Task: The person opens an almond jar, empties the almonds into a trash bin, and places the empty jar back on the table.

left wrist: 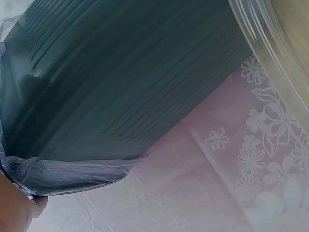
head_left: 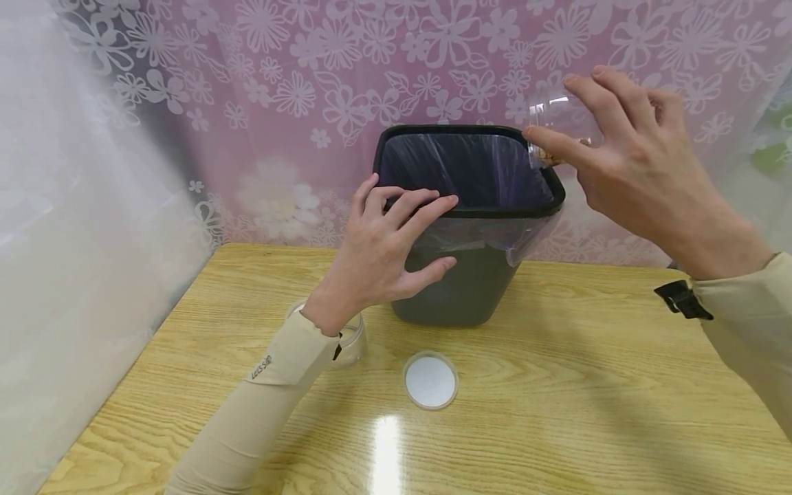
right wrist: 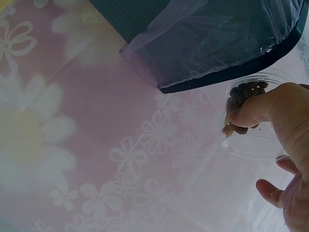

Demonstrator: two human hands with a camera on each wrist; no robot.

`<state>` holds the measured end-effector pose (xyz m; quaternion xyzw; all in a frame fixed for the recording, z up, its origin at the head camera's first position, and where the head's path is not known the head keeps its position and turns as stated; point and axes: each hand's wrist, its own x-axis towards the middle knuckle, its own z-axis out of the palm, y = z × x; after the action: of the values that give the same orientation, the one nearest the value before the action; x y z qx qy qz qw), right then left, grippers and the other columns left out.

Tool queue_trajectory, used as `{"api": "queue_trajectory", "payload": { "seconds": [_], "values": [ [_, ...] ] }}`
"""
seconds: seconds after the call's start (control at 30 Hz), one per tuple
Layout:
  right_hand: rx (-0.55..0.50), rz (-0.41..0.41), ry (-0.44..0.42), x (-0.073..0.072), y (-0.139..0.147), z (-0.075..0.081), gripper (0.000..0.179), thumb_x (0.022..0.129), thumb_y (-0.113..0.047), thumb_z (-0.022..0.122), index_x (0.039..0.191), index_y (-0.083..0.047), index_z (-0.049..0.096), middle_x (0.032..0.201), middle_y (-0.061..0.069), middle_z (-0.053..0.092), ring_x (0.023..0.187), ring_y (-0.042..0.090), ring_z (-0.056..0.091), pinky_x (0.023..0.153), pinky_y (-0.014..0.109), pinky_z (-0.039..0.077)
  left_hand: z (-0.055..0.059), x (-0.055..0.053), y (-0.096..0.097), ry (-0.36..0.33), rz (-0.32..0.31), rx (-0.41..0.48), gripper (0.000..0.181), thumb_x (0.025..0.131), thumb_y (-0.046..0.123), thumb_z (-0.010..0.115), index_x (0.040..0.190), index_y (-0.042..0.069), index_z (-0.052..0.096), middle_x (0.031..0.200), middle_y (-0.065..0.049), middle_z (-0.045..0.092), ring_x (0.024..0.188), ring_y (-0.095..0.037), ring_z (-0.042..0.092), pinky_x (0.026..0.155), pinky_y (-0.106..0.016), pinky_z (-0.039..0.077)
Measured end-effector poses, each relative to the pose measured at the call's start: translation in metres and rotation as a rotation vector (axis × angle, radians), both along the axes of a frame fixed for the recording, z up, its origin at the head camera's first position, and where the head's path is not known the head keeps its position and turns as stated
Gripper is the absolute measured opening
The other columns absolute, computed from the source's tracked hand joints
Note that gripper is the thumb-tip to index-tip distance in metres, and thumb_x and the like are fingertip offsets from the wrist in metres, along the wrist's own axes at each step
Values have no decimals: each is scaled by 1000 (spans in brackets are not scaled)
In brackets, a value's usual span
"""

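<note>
A dark grey trash can (head_left: 458,285) with a black rim and a clear plastic liner (head_left: 476,234) stands on the table. My left hand (head_left: 386,244) holds its near left rim, fingers bent over the edge and thumb against the outer side. My right hand (head_left: 643,151) grips a clear jar (head_left: 559,113) tipped on its side, its mouth toward the can's right rim. Small brown pieces (right wrist: 246,92) lie inside the jar, along its lower side and near the mouth; their kind cannot be told. The liner's folded edge (left wrist: 72,176) shows in the left wrist view.
A second clear jar (head_left: 354,344) stands on the wooden table (head_left: 557,412), partly hidden under my left wrist. A round lid with a white disc (head_left: 430,381) lies in front of the can. Behind the table hangs a pink flowered curtain (head_left: 278,124).
</note>
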<state>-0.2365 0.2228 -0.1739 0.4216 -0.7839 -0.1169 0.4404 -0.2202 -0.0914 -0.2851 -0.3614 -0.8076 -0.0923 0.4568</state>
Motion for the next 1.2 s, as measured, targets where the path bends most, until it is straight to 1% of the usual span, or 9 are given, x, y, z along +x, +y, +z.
{"api": "queue_trajectory", "payload": {
  "seconds": [0.17, 0.47, 0.6, 0.77, 0.87, 0.97, 1.03, 1.2],
  "values": [
    [-25, 42, 23, -2, -2, -2, 76, 78, 9, 67, 144, -26, 52, 153, 27, 41, 141, 48, 38, 85, 68, 36, -1, -1, 0, 0, -4, 3, 68, 90, 63, 63, 147, 26, 55, 136, -2, 61, 118, -31, 53, 122, -63, 23],
    [15, 41, 21, -1, -2, 0, 76, 81, 10, 65, 147, -26, 51, 153, 28, 39, 141, 49, 36, 87, 69, 36, -1, 0, 0, 2, -5, 4, 68, 90, 63, 64, 147, 26, 55, 136, -2, 62, 118, -31, 53, 122, -63, 22],
    [33, 41, 18, -1, -3, 0, 78, 79, 11, 67, 146, -25, 50, 153, 29, 38, 140, 51, 36, 87, 70, 36, -1, 0, -1, 2, -6, 7, 68, 90, 63, 64, 146, 26, 55, 135, -2, 62, 118, -31, 53, 122, -63, 23],
    [-9, 56, 22, -2, -4, -3, 81, 75, 12, 68, 144, -26, 52, 153, 26, 41, 141, 47, 37, 87, 67, 35, -1, -1, 0, -5, -5, 0, 68, 91, 63, 64, 147, 26, 55, 136, -3, 61, 118, -31, 53, 123, -62, 22],
    [5, 58, 17, -1, -4, -2, 80, 75, 12, 68, 144, -25, 52, 152, 27, 41, 140, 49, 37, 86, 68, 35, -1, -1, 0, -5, -2, -1, 68, 91, 63, 63, 147, 26, 55, 136, -2, 61, 118, -31, 53, 123, -62, 22],
    [38, 51, 8, 0, -3, 0, 78, 76, 12, 67, 145, -22, 51, 152, 30, 39, 139, 51, 36, 85, 69, 35, -1, -1, 0, -3, 1, -2, 68, 91, 63, 63, 147, 26, 55, 136, -2, 61, 118, -31, 53, 123, -62, 22],
    [64, 32, 2, 1, -3, 2, 78, 78, 11, 67, 147, -22, 50, 152, 30, 38, 139, 53, 36, 85, 70, 37, -1, -1, 0, -2, 2, -3, 68, 91, 63, 63, 147, 26, 55, 136, -2, 61, 118, -31, 53, 123, -62, 22],
    [67, 3, 12, 1, -6, 1, 83, 74, 13, 71, 145, -25, 51, 152, 28, 39, 142, 48, 36, 89, 70, 39, -1, 0, 0, -2, 4, -4, 68, 91, 62, 63, 147, 26, 54, 136, -2, 61, 119, -31, 53, 122, -63, 22]
  ]
}}
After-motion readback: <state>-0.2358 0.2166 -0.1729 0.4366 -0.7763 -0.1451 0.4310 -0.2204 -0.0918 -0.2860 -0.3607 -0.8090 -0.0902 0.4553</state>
